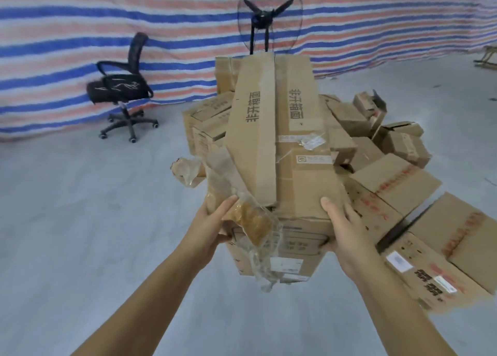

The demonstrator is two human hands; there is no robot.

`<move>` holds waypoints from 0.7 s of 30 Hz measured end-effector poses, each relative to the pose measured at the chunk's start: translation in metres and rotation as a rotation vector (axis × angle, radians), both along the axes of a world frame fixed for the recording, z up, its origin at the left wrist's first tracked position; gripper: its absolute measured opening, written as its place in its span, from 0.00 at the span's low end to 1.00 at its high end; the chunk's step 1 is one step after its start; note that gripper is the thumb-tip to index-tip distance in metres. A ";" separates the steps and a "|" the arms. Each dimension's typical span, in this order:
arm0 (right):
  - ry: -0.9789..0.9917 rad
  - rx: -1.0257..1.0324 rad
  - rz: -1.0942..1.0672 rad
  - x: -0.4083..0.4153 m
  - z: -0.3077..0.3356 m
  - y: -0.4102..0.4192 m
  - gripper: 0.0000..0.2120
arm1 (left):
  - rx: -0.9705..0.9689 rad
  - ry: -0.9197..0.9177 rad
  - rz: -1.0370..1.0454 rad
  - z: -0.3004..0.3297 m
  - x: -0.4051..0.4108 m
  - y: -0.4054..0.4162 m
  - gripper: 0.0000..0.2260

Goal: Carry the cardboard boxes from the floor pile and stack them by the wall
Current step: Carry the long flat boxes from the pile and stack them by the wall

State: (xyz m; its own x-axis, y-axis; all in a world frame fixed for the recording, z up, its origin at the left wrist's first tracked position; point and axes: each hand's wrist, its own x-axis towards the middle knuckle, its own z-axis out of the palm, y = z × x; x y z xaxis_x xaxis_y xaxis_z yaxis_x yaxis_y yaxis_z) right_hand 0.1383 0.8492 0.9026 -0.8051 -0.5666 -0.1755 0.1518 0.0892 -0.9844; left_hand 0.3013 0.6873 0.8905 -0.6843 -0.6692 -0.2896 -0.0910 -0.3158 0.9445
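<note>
A long brown cardboard box (293, 145) with black printed characters and loose top flaps is lifted in front of me, off the grey floor. My left hand (208, 226) grips its near left corner, where torn clear tape (258, 234) hangs down. My right hand (340, 221) grips the near right corner, thumb on the top face. Behind and to the right lies the floor pile of cardboard boxes (395, 178), several with red or black print.
A black office chair (122, 86) stands at the left on the grey floor (80, 221). A black standing fan (265, 19) rises behind the pile. A blue, red and white striped tarp (80, 19) forms the back wall. A wooden frame (488, 58) sits far right.
</note>
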 end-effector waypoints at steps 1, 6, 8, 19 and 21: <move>0.003 0.004 0.036 0.016 0.000 -0.013 0.06 | 0.001 -0.007 0.046 -0.001 0.023 -0.006 0.18; -0.003 0.016 0.256 0.119 -0.003 -0.081 0.08 | -0.008 -0.010 0.254 -0.003 0.159 -0.027 0.22; -0.017 0.013 0.356 0.172 -0.008 -0.104 0.11 | -0.002 -0.022 0.339 -0.005 0.224 -0.032 0.23; 0.019 0.089 1.048 0.484 -0.021 -0.195 0.08 | 0.093 -0.038 0.999 -0.019 0.547 0.014 0.15; 0.036 0.103 1.165 0.534 -0.021 -0.203 0.08 | 0.123 -0.020 1.137 -0.024 0.589 0.030 0.13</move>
State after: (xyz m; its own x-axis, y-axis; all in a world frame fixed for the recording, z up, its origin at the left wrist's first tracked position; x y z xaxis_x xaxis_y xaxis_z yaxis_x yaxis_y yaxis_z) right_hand 0.6724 0.6463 0.8818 0.1860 -0.9500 -0.2509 -0.1023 0.2352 -0.9665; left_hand 0.8907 0.7177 0.8667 0.3049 -0.8644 -0.3999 0.2919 -0.3149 0.9031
